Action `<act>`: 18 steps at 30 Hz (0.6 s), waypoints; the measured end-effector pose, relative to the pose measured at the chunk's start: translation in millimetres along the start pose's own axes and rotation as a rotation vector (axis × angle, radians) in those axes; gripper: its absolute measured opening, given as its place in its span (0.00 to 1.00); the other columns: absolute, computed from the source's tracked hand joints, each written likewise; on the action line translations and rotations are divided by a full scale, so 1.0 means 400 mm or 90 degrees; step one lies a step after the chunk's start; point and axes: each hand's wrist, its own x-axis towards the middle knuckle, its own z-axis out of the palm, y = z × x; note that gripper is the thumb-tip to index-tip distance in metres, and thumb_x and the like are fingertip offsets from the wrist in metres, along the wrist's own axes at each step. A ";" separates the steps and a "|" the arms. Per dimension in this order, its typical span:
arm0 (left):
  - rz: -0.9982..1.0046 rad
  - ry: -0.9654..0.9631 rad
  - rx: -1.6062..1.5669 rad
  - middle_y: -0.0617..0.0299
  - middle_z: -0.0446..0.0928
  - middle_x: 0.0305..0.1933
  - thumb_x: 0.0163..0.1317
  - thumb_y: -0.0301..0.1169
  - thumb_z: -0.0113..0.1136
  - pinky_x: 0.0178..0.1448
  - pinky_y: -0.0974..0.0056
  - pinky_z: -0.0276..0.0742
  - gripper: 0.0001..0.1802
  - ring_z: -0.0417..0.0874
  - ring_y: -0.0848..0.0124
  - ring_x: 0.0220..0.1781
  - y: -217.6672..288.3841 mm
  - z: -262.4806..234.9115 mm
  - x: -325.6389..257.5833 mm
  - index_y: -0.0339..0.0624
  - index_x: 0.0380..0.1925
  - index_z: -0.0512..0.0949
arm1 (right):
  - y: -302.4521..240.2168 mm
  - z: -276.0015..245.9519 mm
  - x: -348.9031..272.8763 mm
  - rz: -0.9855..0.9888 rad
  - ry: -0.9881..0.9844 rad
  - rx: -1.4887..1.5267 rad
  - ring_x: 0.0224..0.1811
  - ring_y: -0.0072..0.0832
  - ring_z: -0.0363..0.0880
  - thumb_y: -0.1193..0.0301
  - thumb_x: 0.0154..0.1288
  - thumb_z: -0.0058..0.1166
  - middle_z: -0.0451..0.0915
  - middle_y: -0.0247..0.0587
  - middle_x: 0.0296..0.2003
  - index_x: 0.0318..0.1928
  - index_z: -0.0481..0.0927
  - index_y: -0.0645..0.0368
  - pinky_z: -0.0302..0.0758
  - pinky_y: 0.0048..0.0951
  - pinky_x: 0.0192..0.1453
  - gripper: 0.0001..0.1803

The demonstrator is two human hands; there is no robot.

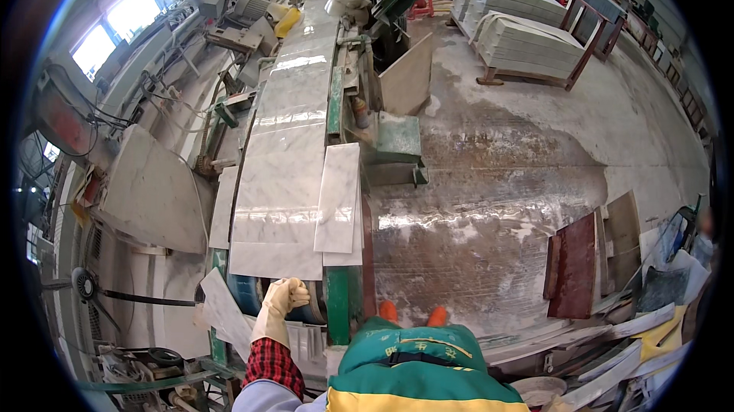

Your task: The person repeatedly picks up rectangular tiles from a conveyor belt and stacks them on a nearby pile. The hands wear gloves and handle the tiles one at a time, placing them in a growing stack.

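Observation:
My left hand [284, 304], in a cream rubber glove, is curled into a fist at the near end of a roller conveyor. Nothing shows sticking out of its fingers. Just beyond it lies the edge of a white-grey marble slab [275, 259], one of several in a row along the conveyor. Two narrow marble strips overlap on its right side, the upper strip [336, 198] lying over the other. Left of my wrist, another pale strip [225, 306] leans at a slant. Below the slab's edge, the dark blue roller [246, 295] is partly hidden by my hand. My right hand is out of view.
A green frame post [337, 305] stands right of the roller. Wet concrete floor [474, 236] stretches to the right, with dark red boards [573, 270] leaning there. Stacked slabs [527, 49] rest on a rack farther back. A black-bladed fan [84, 283] stands at left.

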 end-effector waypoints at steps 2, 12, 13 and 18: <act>-0.007 -0.031 -0.029 0.67 0.66 0.19 0.60 0.26 0.46 0.25 0.69 0.67 0.10 0.64 0.76 0.18 0.000 -0.017 0.011 0.40 0.20 0.71 | 0.002 0.002 -0.005 0.018 0.000 0.017 0.48 0.44 0.80 0.72 0.52 0.64 0.78 0.53 0.49 0.57 0.73 0.65 0.74 0.42 0.53 0.30; -0.008 0.090 0.055 0.64 0.71 0.24 0.61 0.30 0.53 0.31 0.66 0.73 0.08 0.73 0.70 0.24 0.029 0.028 -0.005 0.42 0.24 0.73 | -0.010 -0.001 -0.024 0.103 0.008 0.100 0.52 0.45 0.79 0.73 0.52 0.65 0.77 0.53 0.53 0.61 0.72 0.65 0.73 0.41 0.58 0.34; -0.010 0.072 0.050 0.59 0.77 0.27 0.61 0.32 0.55 0.36 0.62 0.81 0.09 0.80 0.65 0.28 0.010 -0.016 0.015 0.37 0.28 0.77 | -0.013 -0.003 -0.022 0.112 0.010 0.118 0.52 0.45 0.79 0.73 0.52 0.65 0.77 0.53 0.53 0.61 0.72 0.65 0.72 0.41 0.58 0.34; -0.024 0.037 0.030 0.54 0.83 0.30 0.60 0.33 0.57 0.40 0.60 0.87 0.12 0.88 0.61 0.31 0.006 -0.040 0.031 0.32 0.32 0.81 | -0.017 -0.012 -0.012 0.177 0.019 0.222 0.54 0.45 0.78 0.74 0.51 0.65 0.77 0.54 0.55 0.63 0.71 0.65 0.72 0.41 0.60 0.36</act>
